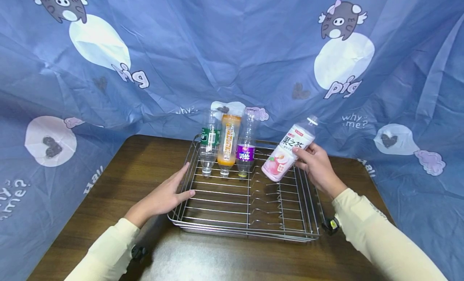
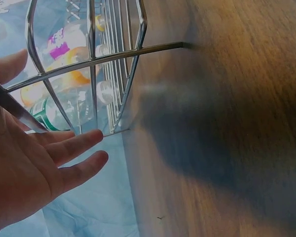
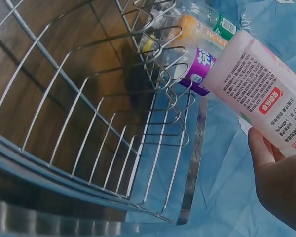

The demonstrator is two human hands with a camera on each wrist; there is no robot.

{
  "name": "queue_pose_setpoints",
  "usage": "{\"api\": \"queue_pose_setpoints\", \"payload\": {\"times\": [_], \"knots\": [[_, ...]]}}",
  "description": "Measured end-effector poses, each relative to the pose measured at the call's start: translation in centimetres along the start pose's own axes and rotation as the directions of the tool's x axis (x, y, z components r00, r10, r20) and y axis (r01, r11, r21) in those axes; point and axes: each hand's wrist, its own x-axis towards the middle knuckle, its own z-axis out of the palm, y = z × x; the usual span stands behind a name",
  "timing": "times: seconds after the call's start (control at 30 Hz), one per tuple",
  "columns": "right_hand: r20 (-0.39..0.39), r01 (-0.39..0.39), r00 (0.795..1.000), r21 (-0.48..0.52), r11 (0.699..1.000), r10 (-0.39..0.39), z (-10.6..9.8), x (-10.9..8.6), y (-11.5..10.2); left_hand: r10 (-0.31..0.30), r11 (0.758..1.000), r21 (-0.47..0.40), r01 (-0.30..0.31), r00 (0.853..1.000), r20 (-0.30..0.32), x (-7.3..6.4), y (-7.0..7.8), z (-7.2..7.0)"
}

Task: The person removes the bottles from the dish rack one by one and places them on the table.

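My right hand [image 1: 320, 168] grips a pink-labelled plastic bottle [image 1: 288, 152], tilted with its neck up and to the right, over the right part of a wire dish rack [image 1: 217, 210]. In the right wrist view the thumb lies along the bottle's label [image 3: 266, 94]. At the rack's left side my left hand [image 1: 164, 196] is spread, its fingers straight against the wires. Inside the rack, caps toward me, three bottles lean side by side: one with a green label [image 1: 209, 142], an orange one [image 1: 228, 142] and one with a purple label [image 1: 245, 152].
The rack stands on a dark brown wooden table [image 1: 203, 257]. Wavy wire dividers [image 1: 264, 200] run along its right half. Behind the table hangs a blue cloth [image 1: 217, 51] printed with pigs.
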Motion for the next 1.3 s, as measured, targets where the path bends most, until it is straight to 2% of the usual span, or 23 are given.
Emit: {"api": "queue_pose_setpoints", "payload": {"times": [0.3, 0.53, 0.87, 1.3], "knots": [[0.015, -0.031, 0.999, 0.06, 0.998, 0.03, 0.3, 0.0, 0.4, -0.005, 0.999, 0.04, 0.005, 1.0, 0.016, -0.1, 0.6, -0.4], [0.013, -0.053, 0.999, 0.096, 0.994, 0.052, 0.5, -0.2, 0.6, -0.035, 0.99, 0.138, 0.032, 0.999, 0.022, 0.1, 1.3, -0.8], [0.036, -0.068, 0.997, 0.12, 0.99, 0.064, 0.8, -0.6, 0.9, 0.02, 0.973, 0.23, -0.014, 1.0, -0.022, 0.5, 2.1, -1.0], [0.073, -0.079, 0.995, 0.13, 0.988, 0.07, 1.3, -0.7, 1.2, 0.029, 0.947, 0.32, -0.031, 1.0, 0.012, 1.5, 4.0, -1.4]]}}
